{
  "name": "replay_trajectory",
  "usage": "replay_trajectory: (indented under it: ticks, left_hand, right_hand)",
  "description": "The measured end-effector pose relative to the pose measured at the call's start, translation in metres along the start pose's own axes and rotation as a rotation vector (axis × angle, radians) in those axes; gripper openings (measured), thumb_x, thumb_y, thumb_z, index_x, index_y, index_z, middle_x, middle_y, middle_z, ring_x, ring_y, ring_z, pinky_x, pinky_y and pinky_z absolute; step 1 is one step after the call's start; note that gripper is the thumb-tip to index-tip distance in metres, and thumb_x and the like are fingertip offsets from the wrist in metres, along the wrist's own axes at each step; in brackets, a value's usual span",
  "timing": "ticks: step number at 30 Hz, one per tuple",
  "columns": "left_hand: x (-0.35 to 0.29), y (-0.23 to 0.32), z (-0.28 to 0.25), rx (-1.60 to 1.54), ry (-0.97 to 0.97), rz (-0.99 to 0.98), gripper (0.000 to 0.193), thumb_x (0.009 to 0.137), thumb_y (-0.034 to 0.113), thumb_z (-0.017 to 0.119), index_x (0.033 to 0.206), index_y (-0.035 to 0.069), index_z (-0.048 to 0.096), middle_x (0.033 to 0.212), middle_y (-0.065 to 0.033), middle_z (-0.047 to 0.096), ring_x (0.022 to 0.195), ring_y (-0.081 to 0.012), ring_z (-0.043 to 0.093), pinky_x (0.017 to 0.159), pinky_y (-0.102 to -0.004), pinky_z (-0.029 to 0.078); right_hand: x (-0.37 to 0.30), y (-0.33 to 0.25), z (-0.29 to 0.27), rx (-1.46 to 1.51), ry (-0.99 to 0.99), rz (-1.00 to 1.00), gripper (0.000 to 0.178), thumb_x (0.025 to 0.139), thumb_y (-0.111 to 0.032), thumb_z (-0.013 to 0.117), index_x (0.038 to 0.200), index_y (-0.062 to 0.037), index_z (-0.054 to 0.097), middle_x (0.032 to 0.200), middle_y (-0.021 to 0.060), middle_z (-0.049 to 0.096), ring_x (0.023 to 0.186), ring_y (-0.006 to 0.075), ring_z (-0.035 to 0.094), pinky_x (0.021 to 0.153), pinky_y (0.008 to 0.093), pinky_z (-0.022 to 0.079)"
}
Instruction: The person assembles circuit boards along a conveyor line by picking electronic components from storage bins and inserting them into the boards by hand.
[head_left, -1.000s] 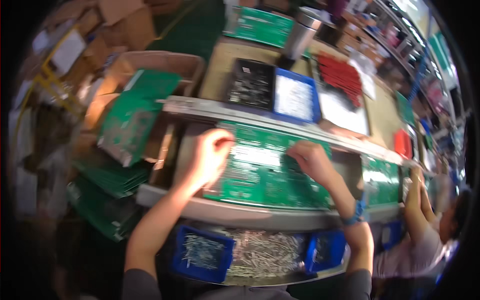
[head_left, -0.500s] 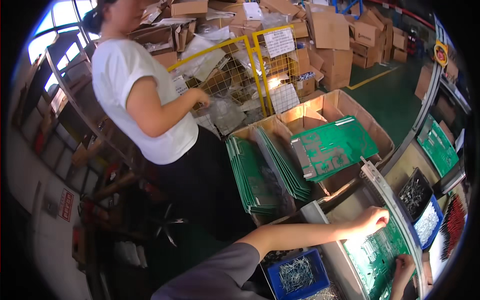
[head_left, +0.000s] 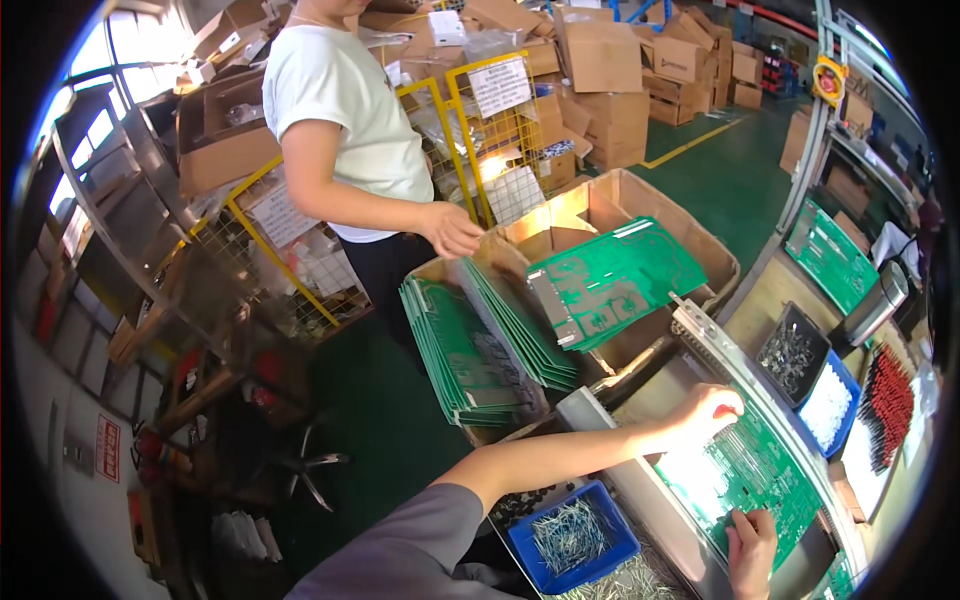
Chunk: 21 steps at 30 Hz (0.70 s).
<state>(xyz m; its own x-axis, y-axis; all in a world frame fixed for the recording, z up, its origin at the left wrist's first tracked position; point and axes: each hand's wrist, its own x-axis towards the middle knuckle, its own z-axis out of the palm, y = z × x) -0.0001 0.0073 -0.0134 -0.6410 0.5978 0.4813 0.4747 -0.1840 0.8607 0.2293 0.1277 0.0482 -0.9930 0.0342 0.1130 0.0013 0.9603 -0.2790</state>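
A green circuit board [head_left: 765, 470] lies in a metal-railed track at the lower right, with bright glare on its left part. Over the board's far left side is my left hand [head_left: 706, 414], its fingers curled together; whatever they may hold is too small to name. Closer to me, my right hand [head_left: 752, 550] has its fingertips pinched at the board's surface, beside a small dark part. What lies between those fingertips is hidden. Left of the track, a blue bin [head_left: 570, 537] holds loose parts with thin wire leads.
Beyond the track, a cardboard box [head_left: 720, 255] holds stacked green boards [head_left: 620, 280]. A co-worker [head_left: 350, 130] in a white top stands beside it, one hand near its edge. On the right are a black bin [head_left: 793, 350], a blue bin of white parts [head_left: 830, 405] and rowed red parts [head_left: 888, 405].
The view has shifted right, so most things sit further left. The co-worker stands further back, arm lowered toward the box. My right hand shows more fully over the board.
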Motion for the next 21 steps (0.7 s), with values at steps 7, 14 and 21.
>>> replay_trajectory:
  ticks: [7,14,21]
  left_hand:
    - [0.003,0.031,-0.021,-0.12,-0.217,-0.286,0.008,0.072,0.004,0.067,0.078,0.0,0.067,0.068,-0.0118,0.064,0.06,-0.0187,0.062,0.056,-0.031,0.048]
    - [0.011,0.033,-0.026,-0.126,-0.207,-0.229,0.013,0.072,0.004,0.065,0.083,-0.003,0.068,0.074,-0.0143,0.065,0.063,-0.0177,0.062,0.06,-0.0304,0.049]
    - [0.013,0.021,-0.031,-0.098,-0.312,-0.183,0.015,0.078,0.003,0.061,0.09,-0.004,0.067,0.08,-0.0085,0.066,0.07,-0.0114,0.062,0.059,-0.0261,0.05]
  right_hand:
    - [-0.001,0.011,0.025,0.093,0.244,-0.089,0.02,0.067,0.006,0.064,0.087,-0.0002,0.064,0.075,0.0132,0.054,0.066,0.0291,0.054,0.058,0.0364,0.043]
    - [0.002,0.018,0.027,0.087,0.259,-0.121,0.014,0.069,0.004,0.063,0.082,-0.0006,0.063,0.075,0.0132,0.055,0.067,0.0292,0.055,0.058,0.0368,0.044]
    - [0.003,0.015,0.012,-0.015,0.169,-0.203,0.014,0.074,-0.002,0.06,0.088,-0.0023,0.062,0.085,0.0139,0.057,0.074,0.0311,0.057,0.063,0.0393,0.047]
